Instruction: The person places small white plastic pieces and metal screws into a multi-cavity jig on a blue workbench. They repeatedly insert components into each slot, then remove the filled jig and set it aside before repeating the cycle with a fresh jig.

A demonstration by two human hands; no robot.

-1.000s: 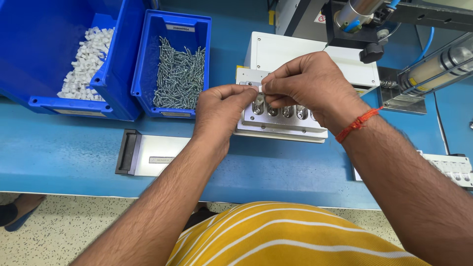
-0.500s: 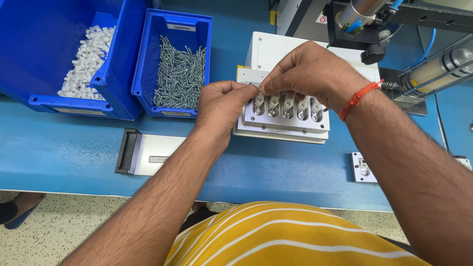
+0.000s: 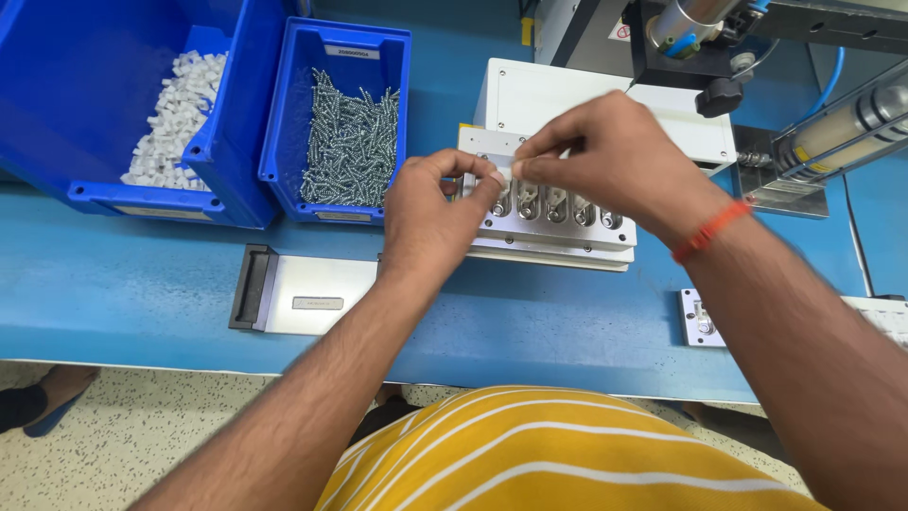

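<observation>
- Head view looks down at your two bare hands, which meet over a metal fixture plate on a blue table.
- Your left hand curls in from the left; its thumb and forefinger pinch shut on a small white piece at the plate's upper left edge.
- Your right hand reaches in from the right, its fingertips closed in a tight grip on the same small white piece, touching the left hand's fingertips. The piece is mostly hidden, so its shape is hard to tell.
- An orange band circles your right wrist.
- The fixture plate holds a row of silvery pockets, just below your fingertips, and it lies against a white machine base.
- To the left, well apart from your hands, a blue bin holds a heap of silver screws.
- Farther left, a larger blue bin holds small white plastic parts.
- Near the table's front edge lies a flat metal plate with a black end.
- At the right edge sits a small metal block.
- Your yellow striped shirt fills the bottom of the view.
</observation>
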